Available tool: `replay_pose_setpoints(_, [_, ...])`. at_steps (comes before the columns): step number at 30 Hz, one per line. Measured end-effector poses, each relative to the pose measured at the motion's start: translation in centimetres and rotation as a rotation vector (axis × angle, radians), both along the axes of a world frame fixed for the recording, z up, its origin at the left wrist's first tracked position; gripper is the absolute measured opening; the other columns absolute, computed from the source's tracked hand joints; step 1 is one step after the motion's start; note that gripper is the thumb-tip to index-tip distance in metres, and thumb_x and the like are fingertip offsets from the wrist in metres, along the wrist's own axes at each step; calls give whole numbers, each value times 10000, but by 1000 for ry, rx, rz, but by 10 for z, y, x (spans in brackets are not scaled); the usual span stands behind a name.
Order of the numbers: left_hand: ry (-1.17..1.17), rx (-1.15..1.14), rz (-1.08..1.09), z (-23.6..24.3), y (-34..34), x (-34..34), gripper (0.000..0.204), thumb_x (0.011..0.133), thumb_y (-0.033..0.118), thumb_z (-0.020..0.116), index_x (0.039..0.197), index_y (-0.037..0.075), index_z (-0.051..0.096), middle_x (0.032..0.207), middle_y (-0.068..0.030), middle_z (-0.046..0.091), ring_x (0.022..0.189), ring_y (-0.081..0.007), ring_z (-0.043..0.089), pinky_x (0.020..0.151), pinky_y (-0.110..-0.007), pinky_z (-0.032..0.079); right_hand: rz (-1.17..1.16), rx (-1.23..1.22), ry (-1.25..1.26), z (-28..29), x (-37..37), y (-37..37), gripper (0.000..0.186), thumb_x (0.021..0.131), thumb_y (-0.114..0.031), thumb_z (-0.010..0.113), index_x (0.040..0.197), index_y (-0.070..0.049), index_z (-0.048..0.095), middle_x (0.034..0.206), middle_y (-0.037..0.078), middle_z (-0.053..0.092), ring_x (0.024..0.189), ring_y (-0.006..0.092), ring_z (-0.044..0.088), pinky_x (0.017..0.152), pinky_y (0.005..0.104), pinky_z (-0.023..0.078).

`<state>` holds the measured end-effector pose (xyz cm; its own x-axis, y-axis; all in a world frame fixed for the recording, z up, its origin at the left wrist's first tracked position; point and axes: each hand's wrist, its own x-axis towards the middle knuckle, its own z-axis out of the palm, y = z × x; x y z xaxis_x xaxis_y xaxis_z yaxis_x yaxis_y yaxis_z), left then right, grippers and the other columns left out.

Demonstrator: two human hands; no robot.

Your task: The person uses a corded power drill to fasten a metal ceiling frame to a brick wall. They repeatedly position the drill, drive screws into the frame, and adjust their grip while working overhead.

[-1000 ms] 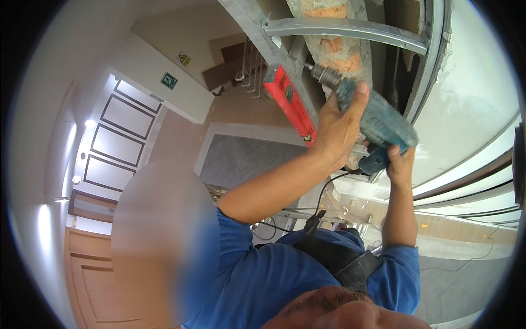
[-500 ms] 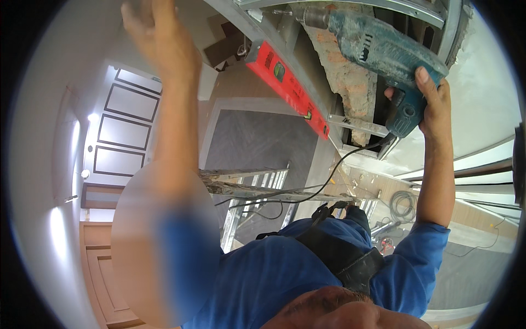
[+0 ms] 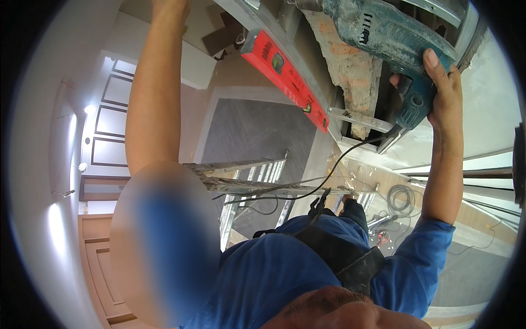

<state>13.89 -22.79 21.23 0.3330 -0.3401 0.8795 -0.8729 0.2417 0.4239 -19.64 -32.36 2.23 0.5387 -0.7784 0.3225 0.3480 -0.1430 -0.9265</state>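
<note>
Right hand [image 3: 441, 90] is wrapped around the grip of the teal power drill [image 3: 383, 38], held overhead against the metal ceiling frame [image 3: 263, 27]. Left hand [image 3: 170, 6] reaches past the top edge; its state cannot be told. Risk: one-handed drilling above the ladder [image 3: 246, 178] may twist the drill loose; the cord [image 3: 334, 170] could snag.

A stepladder [image 3: 246, 183] stands on the floor [image 3: 246, 131] in the middle, its metal rails paint-spattered; the floor there is dark grey, bordered by a pale tan strip; to the right, on lighter wood-toned flooring [image 3: 378, 181], a coiled cable [image 3: 402, 197] lies beside scattered small tools [image 3: 381, 222] near the ladder's foot.
</note>
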Motion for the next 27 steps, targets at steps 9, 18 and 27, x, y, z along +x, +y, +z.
replay_pose_setpoints(9, [15, -100, -1, -4, -19, 26, 569, 824, 260, 727, 1293, -33, 592, 1210, -156, 669, 1104, -305, 615, 1018, -407, 440, 57, 104, -71, -3, 1, -2, 496, 913, -372, 750, 1118, 72, 666, 949, 163, 739, 775, 223, 749, 728, 331, 624])
replay_pose_setpoints(18, [56, -135, -66, -9, -22, 23, 578, 801, 258, 726, 1289, -20, 589, 1195, -134, 658, 1105, -276, 600, 1001, -388, 439, 67, 131, -77, -13, 9, -11, 540, 908, -394, 744, 1141, 82, 639, 963, 185, 733, 795, 244, 756, 747, 346, 631])
replay_pose_setpoints(27, [64, -134, -145, -10, -23, 25, 529, 802, 253, 719, 1244, -16, 608, 1146, -120, 660, 1056, -255, 598, 975, -367, 440, 14, 70, -16, -22, 11, -26, 670, 878, -500, 745, 1182, 85, 624, 1003, 205, 722, 849, 253, 757, 768, 356, 631])
